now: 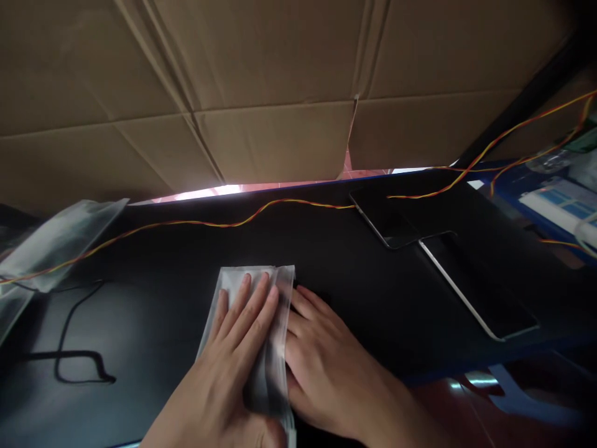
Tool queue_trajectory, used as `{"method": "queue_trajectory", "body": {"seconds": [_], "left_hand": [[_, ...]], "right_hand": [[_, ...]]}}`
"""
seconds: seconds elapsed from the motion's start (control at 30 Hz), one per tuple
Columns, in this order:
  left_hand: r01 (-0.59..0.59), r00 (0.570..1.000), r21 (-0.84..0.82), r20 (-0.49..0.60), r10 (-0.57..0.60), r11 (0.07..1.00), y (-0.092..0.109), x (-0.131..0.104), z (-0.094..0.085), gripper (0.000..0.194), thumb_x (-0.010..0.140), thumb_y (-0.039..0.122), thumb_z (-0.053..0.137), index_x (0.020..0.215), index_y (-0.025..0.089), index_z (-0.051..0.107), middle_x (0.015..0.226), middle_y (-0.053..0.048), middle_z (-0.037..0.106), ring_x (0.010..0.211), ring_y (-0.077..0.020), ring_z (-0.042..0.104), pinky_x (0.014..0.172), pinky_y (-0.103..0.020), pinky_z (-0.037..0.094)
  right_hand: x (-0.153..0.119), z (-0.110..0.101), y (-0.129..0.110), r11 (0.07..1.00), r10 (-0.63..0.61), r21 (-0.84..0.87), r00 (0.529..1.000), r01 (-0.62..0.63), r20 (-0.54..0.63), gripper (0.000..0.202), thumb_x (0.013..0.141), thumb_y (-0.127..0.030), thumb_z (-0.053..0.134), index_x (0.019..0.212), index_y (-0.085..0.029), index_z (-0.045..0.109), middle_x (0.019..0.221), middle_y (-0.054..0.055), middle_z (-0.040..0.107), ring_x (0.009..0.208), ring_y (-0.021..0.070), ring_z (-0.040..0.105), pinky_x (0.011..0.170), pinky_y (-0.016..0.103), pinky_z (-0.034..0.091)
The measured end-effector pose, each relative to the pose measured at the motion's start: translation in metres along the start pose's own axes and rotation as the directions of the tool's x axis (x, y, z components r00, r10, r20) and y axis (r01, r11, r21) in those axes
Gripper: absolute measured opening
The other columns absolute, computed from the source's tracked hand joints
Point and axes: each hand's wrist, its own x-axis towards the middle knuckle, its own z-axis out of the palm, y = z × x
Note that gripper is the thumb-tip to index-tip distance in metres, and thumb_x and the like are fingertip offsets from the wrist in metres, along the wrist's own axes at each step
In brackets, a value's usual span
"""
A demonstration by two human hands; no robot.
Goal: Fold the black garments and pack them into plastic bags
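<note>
A translucent plastic bag (284,298) lies on the black tabletop (186,249), with a creased strip along its right side. Pressing flat on it from above is my left hand (233,354), its fingers stretched out and slightly spread, with the thumb near the bag's lower end. My right hand (321,361) is at the bag's right edge, fingers bent and close together. Its fingertips tuck in against or under that edge, where the bag partly hides them. What the bag contains, if anything, I cannot make out.
Two dark phones (392,218) (476,286) lie to the right. A red-and-yellow twisted wire (252,218) crosses the table's far side. At left are another plastic bag (60,242) and a black cable (65,354). Cardboard (280,62) stands behind; a blue bin (513,186) holds items at right.
</note>
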Motion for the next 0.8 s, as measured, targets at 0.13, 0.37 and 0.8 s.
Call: {"method": "queue_trajectory", "body": {"seconds": [0.13, 0.37, 0.8], "left_hand": [[-0.010, 0.998, -0.049, 0.056, 0.013, 0.999, -0.016, -0.006, -0.006, 0.151, 0.065, 0.107, 0.058, 0.180, 0.019, 0.014, 0.184, -0.022, 0.024, 0.165, -0.0488, 0.034, 0.128, -0.065, 0.043], [0.012, 0.999, -0.039, 0.050, -0.010, 0.999, -0.008, -0.001, 0.008, 0.160, 0.060, 0.108, 0.062, 0.180, 0.017, 0.009, 0.184, -0.024, 0.021, 0.167, -0.0511, 0.030, 0.131, -0.070, 0.037], [0.008, 0.999, -0.030, 0.048, -0.006, 1.000, 0.006, -0.004, -0.001, 0.132, 0.085, 0.092, 0.067, 0.180, 0.019, 0.014, 0.185, -0.017, 0.022, 0.168, -0.0470, 0.030, 0.132, -0.068, 0.033]], "right_hand": [[-0.005, -0.027, 0.014, 0.978, -0.142, 0.170, 0.979, 0.117, 0.143, 0.026, 0.107, -0.039, 0.074, 0.127, -0.023, 0.078, 0.149, 0.003, 0.074, 0.157, 0.0158, 0.051, 0.138, 0.034, 0.025], [-0.004, 0.010, 0.002, 0.997, 0.020, 0.072, 0.999, -0.018, -0.028, 0.033, 0.108, -0.028, 0.066, 0.139, -0.018, 0.074, 0.146, 0.006, 0.076, 0.153, 0.0212, 0.056, 0.138, 0.038, 0.027], [-0.007, -0.002, -0.002, 0.977, -0.109, 0.187, 0.993, 0.100, 0.038, 0.057, 0.106, -0.025, 0.067, 0.160, -0.010, 0.057, 0.168, 0.016, 0.058, 0.155, 0.0211, 0.056, 0.135, 0.031, 0.032]]}}
